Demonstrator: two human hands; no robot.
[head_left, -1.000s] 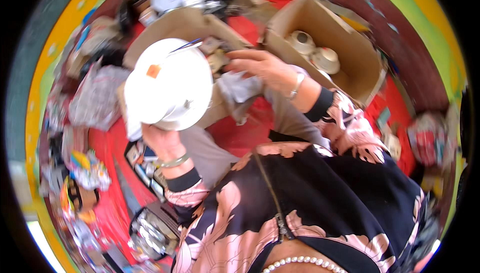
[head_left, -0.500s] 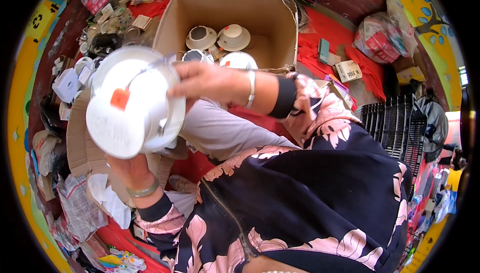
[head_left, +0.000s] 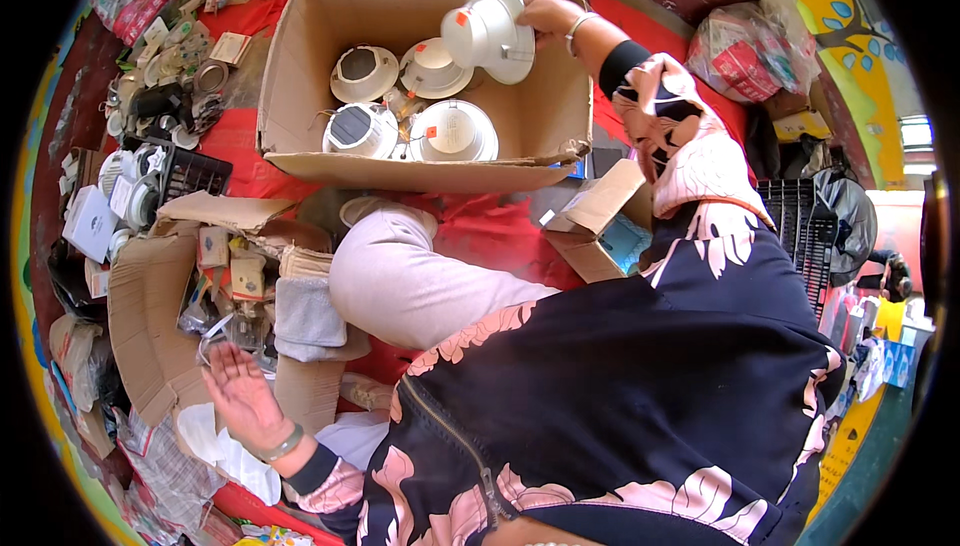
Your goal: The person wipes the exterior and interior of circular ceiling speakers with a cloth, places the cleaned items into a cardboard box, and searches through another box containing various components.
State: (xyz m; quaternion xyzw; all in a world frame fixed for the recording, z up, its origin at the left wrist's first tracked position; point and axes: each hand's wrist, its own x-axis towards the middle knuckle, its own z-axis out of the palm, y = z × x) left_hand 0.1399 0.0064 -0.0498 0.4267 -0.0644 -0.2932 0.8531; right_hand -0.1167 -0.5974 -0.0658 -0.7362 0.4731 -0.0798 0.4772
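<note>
My right hand [head_left: 548,16] reaches over the far right part of a large open cardboard box [head_left: 300,96] and grips a white round lamp fitting [head_left: 487,31], tilted, just above the box floor. Inside the box lie several similar white round fittings [head_left: 452,131], some face up and some face down. My left hand [head_left: 238,396] is down at the lower left, palm open with fingers spread, resting above flattened cardboard and white plastic wrapping; it holds nothing. A bracelet is on each wrist.
A small open cardboard box [head_left: 595,226] sits right of my knee [head_left: 385,271]. Folded grey cloth [head_left: 308,314], small packets and cardboard sheets [head_left: 150,316] crowd the left. A black crate [head_left: 195,174] and loose parts lie far left. A black wire rack [head_left: 800,226] stands at right on the red mat.
The white fitting has gone from my left hand to my right, which has carried it out over the box. My left hand has dropped down to the lower left, empty.
</note>
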